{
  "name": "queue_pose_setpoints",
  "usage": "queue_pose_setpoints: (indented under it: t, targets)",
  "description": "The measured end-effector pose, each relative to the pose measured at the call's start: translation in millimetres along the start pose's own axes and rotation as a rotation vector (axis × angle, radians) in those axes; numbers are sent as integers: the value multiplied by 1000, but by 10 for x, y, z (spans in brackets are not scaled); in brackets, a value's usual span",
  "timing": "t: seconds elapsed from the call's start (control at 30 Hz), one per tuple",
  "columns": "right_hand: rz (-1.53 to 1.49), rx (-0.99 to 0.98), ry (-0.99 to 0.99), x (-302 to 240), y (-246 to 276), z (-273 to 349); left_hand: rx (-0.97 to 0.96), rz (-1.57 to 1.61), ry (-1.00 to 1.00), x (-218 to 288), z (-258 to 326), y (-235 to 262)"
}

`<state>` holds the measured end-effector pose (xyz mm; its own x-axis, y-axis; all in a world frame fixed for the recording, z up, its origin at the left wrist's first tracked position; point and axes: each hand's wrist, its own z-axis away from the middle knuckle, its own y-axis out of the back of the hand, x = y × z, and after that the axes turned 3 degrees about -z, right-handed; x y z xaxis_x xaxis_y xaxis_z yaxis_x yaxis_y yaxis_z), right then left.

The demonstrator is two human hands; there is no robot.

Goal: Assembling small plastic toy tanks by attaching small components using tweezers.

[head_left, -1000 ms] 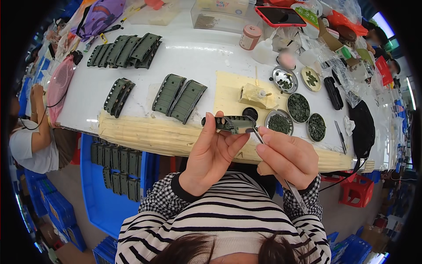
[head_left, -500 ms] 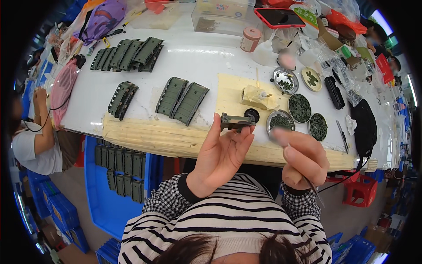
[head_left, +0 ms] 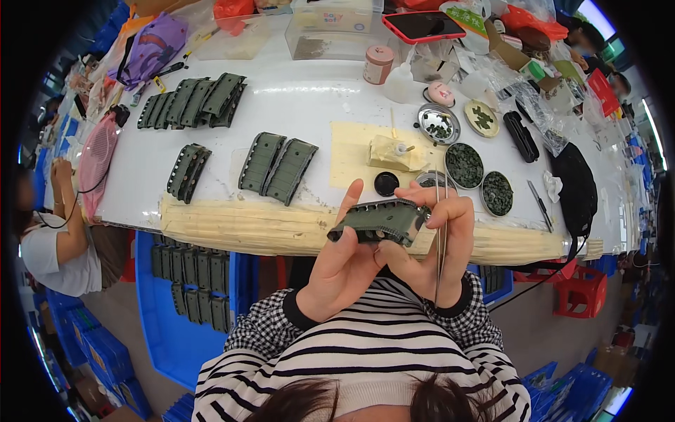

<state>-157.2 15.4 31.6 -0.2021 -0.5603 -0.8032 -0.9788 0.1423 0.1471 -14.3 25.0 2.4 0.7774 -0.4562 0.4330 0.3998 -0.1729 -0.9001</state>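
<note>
Just above the table's near edge, a curved dark-green ribbed plastic part lies tilted between my hands. My left hand grips its left end, thumb in front. The fingers of my right hand hold its right end, and that same hand keeps a pair of metal tweezers hanging down its palm. Behind my right fingers is a dish of small dark pieces, partly hidden. A round black lid rests on the cream sheet just beyond the part.
Similar green parts lie in a pair, a smaller group and a back-left stack. Round tins of dark-green pieces stand right, near a wrapped block. A blue crate with green parts is below left; a person sits far left.
My right hand has come left and taken hold of the green part's right end. The part has turned from edge-on to show its broad ribbed side and sits lower.
</note>
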Motion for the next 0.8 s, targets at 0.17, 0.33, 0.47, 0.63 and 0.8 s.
queue_pose_setpoints:
  t: [0.17, 0.33, 0.47, 0.63, 0.8]
  targets:
    - [-271, -341, -237, -74, 373, 13, -244, 144, 242, 48, 80, 301]
    - [-287, -564, -253, -60, 568, 43, -337, -303, 540, 193, 158, 241]
    - [-140, -174, -191, 38, 825, 34, -192, -327, 463, 167, 206, 183]
    - [620, -25, -186, 228, 1137, -197, -113, -358, 340, 199, 183, 158]
    - [735, -183, -179, 456, 1171, -257, -4, -363, 257, 218, 119, 137]
